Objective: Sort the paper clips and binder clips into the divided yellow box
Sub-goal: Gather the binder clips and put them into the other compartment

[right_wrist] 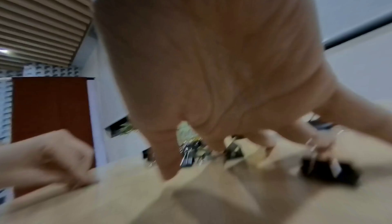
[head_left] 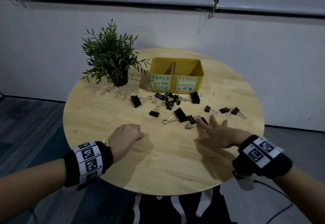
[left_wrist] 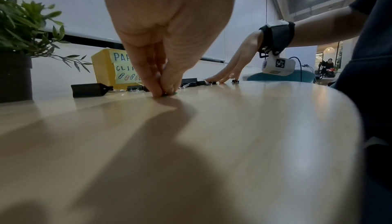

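Pinching tiny green item (left_wrist: pixel 169 93) on table (left_wrist: pixel 233 127): left hand (left_wrist: pixel 167 31) grip (head view hides it); right hand (head_left: pixel 219 134) spread, empty.

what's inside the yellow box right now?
The yellow box shows a cardboard divider and bare inner walls. No clips are visible inside, but the front wall hides both compartment floors.

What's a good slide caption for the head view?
Right hand reaches for binder clips before the yellow box.
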### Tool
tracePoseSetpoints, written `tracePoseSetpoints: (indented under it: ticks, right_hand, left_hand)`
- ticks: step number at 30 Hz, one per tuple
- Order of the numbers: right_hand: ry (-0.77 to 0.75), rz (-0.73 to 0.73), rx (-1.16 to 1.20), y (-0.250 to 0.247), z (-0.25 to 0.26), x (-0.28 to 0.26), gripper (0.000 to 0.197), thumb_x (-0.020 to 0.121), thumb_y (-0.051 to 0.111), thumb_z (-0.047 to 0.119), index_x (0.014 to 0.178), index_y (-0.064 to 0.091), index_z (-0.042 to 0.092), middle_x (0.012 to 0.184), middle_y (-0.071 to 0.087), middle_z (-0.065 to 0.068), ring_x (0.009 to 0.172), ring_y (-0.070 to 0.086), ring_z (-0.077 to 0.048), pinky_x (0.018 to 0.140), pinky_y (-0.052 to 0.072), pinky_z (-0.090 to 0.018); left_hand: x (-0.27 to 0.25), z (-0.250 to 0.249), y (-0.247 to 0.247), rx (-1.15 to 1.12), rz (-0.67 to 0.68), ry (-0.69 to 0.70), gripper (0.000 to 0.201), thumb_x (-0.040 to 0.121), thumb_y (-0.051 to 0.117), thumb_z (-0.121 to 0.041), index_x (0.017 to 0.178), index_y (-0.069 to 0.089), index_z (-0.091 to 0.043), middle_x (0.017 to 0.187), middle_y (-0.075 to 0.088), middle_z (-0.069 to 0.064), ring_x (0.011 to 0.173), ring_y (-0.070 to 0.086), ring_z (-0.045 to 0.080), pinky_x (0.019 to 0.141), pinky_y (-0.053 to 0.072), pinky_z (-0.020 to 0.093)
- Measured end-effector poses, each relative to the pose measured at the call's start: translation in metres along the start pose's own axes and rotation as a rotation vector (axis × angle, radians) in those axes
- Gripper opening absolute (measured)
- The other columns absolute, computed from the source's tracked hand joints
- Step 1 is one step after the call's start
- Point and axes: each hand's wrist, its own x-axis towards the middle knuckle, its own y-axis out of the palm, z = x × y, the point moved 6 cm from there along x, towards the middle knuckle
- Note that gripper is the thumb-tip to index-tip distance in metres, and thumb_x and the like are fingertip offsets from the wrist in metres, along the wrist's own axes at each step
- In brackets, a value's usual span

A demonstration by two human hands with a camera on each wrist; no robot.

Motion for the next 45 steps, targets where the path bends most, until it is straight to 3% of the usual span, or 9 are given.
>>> tracePoseSetpoints:
  ticks: [4,9,13,18,23,29,35,40,45]
  right_hand:
    - [-0.014,-0.112,0.013,0.002,0.016,0.013,0.082,0.092,0.03,0.064,0.146,-0.025,0.036,0.156,-0.029,-0.008,0.141,-0.017,-0.051,0.11,0.013,-0.071]
    - [0.064,-0.25,0.049,-0.036,-0.023,0.028,0.085,0.089,0.034,0.068,0.144,-0.025,0.041,0.155,-0.032,-0.006,0.141,-0.019,-0.048,0.113,0.008,-0.069]
    - [0.24,-0.175,0.111,-0.044,-0.067,0.04,0.087,0.078,0.017,0.082,0.148,-0.016,0.041,0.159,-0.019,-0.015,0.145,-0.018,-0.041,0.113,-0.001,-0.068]
    - [0.106,-0.128,0.017,-0.029,-0.025,0.041,0.067,0.094,0.026,0.062,0.149,-0.008,0.043,0.159,-0.022,-0.008,0.143,-0.017,-0.046,0.111,0.004,-0.072]
    - [0.0,-0.346,-0.082,-0.06,0.022,0.045,0.07,0.089,0.026,0.07,0.147,-0.009,0.049,0.158,-0.025,-0.001,0.143,-0.012,-0.05,0.11,0.021,-0.069]
    - [-0.183,-0.342,-0.095,-0.089,0.075,0.088,0.073,0.088,0.027,0.072,0.15,0.0,0.044,0.162,-0.008,0.003,0.148,-0.01,-0.033,0.114,0.014,-0.065]
    - [-0.192,-0.215,-0.087,-0.059,0.066,0.082,0.08,0.078,0.028,0.083,0.145,-0.004,0.054,0.159,-0.02,0.01,0.146,-0.01,-0.041,0.11,0.02,-0.07]
    - [-0.225,-0.278,-0.071,-0.052,0.05,0.059,0.089,0.071,0.024,0.088,0.144,-0.015,0.053,0.153,-0.034,0.004,0.141,-0.023,-0.046,0.107,-0.001,-0.076]
    - [-0.129,-0.223,-0.056,-0.046,0.011,0.068,0.106,0.053,0.014,0.099,0.145,-0.011,0.052,0.157,-0.027,-0.001,0.139,-0.029,-0.043,0.107,-0.003,-0.075]
  left_hand:
    - [0.003,-0.002,-0.004,-0.021,-0.003,-0.028,0.023,0.094,0.049,-0.012,0.103,0.07,-0.019,0.087,0.059,-0.001,0.077,0.055,0.017,0.061,0.036,0.026]
    - [0.014,0.008,-0.005,-0.16,0.05,-0.119,0.016,0.094,0.056,-0.019,0.099,0.07,-0.013,0.1,0.064,0.0,0.09,0.06,0.018,0.072,0.045,0.025]
    - [0.022,0.01,0.001,-0.275,0.128,-0.139,0.011,0.092,0.058,-0.018,0.093,0.067,-0.012,0.094,0.053,-0.004,0.086,0.05,0.013,0.072,0.034,0.018]
    - [0.025,0.002,-0.002,-0.151,0.22,-0.034,0.011,0.096,0.048,-0.018,0.085,0.049,-0.019,0.091,0.05,-0.004,0.081,0.045,0.013,0.06,0.03,0.018]
    - [0.064,0.038,-0.065,-0.305,-0.188,-0.101,0.006,0.092,0.055,-0.012,0.09,0.058,-0.017,0.089,0.06,-0.004,0.078,0.057,0.013,0.07,0.047,0.021]
    - [0.137,0.085,-0.121,-0.397,-0.646,-0.183,0.006,0.084,0.064,0.001,0.087,0.069,0.0,0.086,0.07,0.013,0.077,0.063,0.02,0.077,0.055,0.033]
    - [0.177,0.084,-0.107,-0.415,-0.723,-0.215,0.01,0.085,0.067,-0.013,0.092,0.074,-0.015,0.091,0.072,0.006,0.084,0.065,0.021,0.076,0.056,0.037]
    - [0.193,0.077,-0.082,-0.388,-0.643,-0.297,0.011,0.083,0.068,-0.03,0.093,0.073,-0.032,0.097,0.06,0.003,0.086,0.056,0.019,0.073,0.049,0.032]
    - [0.2,0.085,-0.068,-0.346,-0.541,-0.377,0.01,0.083,0.067,-0.034,0.093,0.071,-0.035,0.101,0.064,0.003,0.092,0.059,0.022,0.082,0.051,0.039]
